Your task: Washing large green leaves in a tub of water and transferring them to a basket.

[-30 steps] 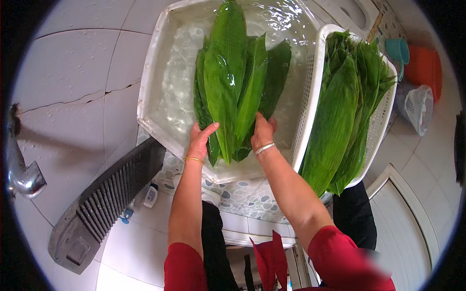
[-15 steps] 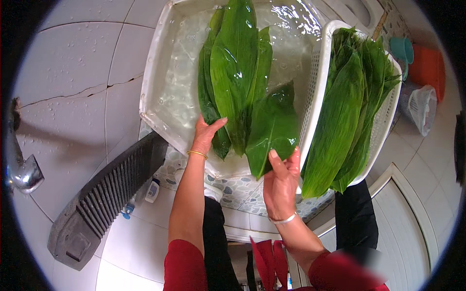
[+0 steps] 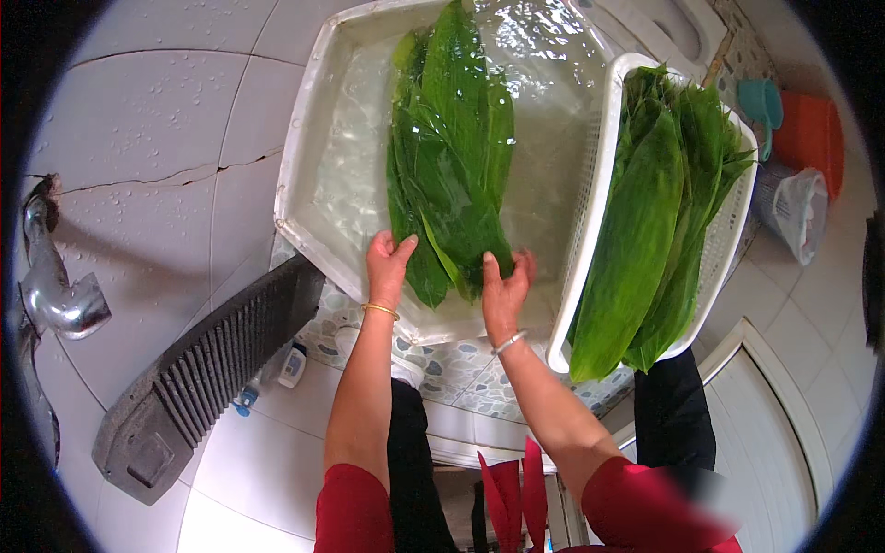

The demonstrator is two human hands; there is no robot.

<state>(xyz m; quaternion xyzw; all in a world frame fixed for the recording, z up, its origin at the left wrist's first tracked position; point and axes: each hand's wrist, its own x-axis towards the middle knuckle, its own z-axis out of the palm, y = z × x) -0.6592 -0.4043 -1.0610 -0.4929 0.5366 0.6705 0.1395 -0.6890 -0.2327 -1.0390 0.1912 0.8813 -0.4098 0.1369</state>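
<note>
Long, wet green leaves (image 3: 461,138) lie overlapped in a white plastic basin (image 3: 285,175) of water, their lower ends toward me. My left hand (image 3: 387,269), with a yellow bangle at its wrist, grips the left edge of the leaves near their lower ends, thumb on top. At the lower right of the same pile, my right hand (image 3: 505,293) holds the broad upper leaf (image 3: 456,189), its thumb resting on the surface. That wrist wears a silver bangle. Some fingertips are hidden under the leaves and at the waterline.
A white slotted basket (image 3: 743,217) with more green leaves (image 3: 636,240) stands against the basin's right side. At left are a dark ribbed washboard (image 3: 212,378) and a metal faucet (image 3: 69,300). A teal dipper (image 3: 761,101), an orange bucket (image 3: 809,138) and a bin (image 3: 793,207) stand far right.
My right hand has moved left and forward, bringing the broad leaf from the right side onto the pile in the water. My left hand stays at the pile's left edge.
</note>
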